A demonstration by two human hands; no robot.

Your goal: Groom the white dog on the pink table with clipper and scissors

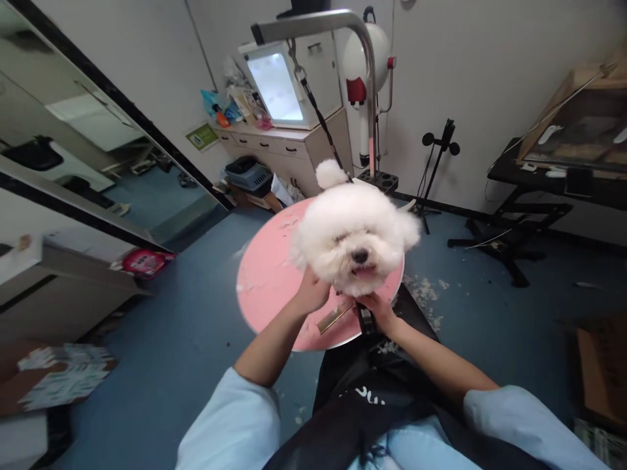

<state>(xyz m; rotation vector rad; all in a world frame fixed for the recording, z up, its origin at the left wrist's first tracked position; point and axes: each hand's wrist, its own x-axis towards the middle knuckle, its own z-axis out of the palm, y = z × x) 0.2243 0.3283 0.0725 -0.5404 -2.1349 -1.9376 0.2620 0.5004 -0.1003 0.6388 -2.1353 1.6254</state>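
Observation:
A fluffy white dog [360,228] faces me on a round pink grooming table [267,281], its mouth slightly open. My left hand [313,291] grips the side of its neck below the cheek, with the fingertips buried in fur. Under the chin, my right hand [381,312] is closed at the dog's neck, its fingers partly hidden. A gold-coloured metal comb [336,317] lies low over the table's near edge, one end close to my right fingertips; whether they touch it I cannot tell. Beside that hand is a dark object [366,320], too unclear to name.
A metal grooming arm [369,78] rises behind the dog, with a black leash [321,117] running down to it. Farther back stand a lit white cabinet [279,85] and a dryer [366,62]. Fur clippings [424,294] lie on the floor. At left leans a large mirror [98,124].

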